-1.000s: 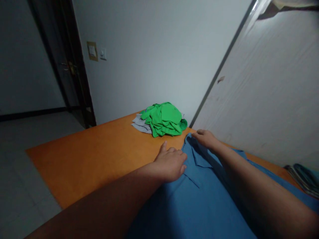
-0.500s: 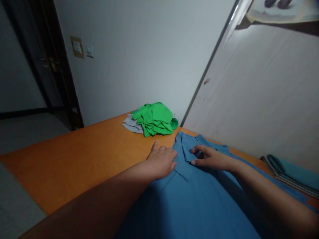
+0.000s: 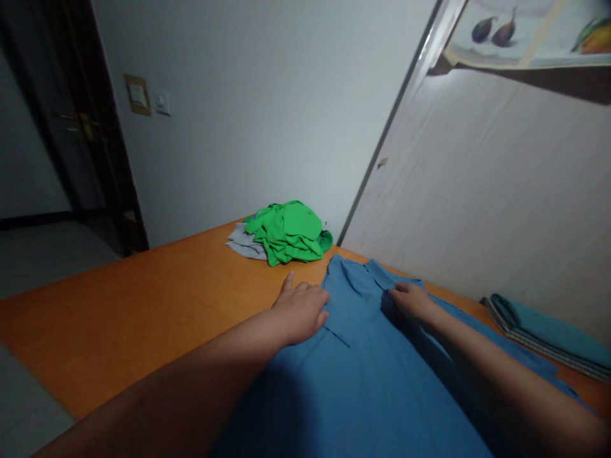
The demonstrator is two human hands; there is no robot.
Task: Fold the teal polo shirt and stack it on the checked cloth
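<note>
A blue shirt (image 3: 363,381) lies spread over the orange table, its upper end away from me. My left hand (image 3: 301,310) is at the shirt's left edge, thumb and fingers drawn together on the cloth and one outer finger sticking up. Farther right, my right hand (image 3: 411,300) has its fingers closed on the fabric near the upper end, just below a collar-like fold (image 3: 379,275). A dark shadow covers the cloth under this hand and hides part of the grip.
On the orange table (image 3: 157,299), a crumpled green garment (image 3: 291,232) rests on grey cloth (image 3: 245,242) against the wall. Folded teal cloth (image 3: 554,327) lies at the right by a pale panel (image 3: 501,191). A dark door (image 3: 90,127) stands at the far left.
My right hand has moved to the right, and the folded flap beside it has been turned over and laid smoother. The left hand stays on the shirt's edge. The view has shifted slightly.
</note>
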